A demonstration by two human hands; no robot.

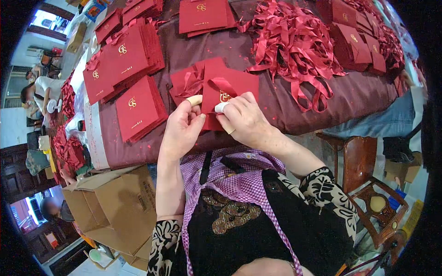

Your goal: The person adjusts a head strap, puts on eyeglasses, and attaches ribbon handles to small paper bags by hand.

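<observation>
In front of me lies a red paper gift bag [246,83] with a gold emblem, partly covered by my right hand. A loop of red satin ribbon [221,85] lies across it. My right hand [248,119], with a white finger cover, is closed in a pinch at the bag's near edge, on what looks like the ribbon. My left hand [182,131], its finger wrapped in a tan cover, pinches just left of that spot; whatever is between its fingertips is hidden. Under the bag, to the left, is another red bag [177,87] with ribbon on it.
Stacks of red bags [138,106] stand at the left, with another stack [202,16] at the back. A heap of red ribbons [294,46] covers the right back. An open cardboard box [115,202] stands below left. Other people sit beyond the table.
</observation>
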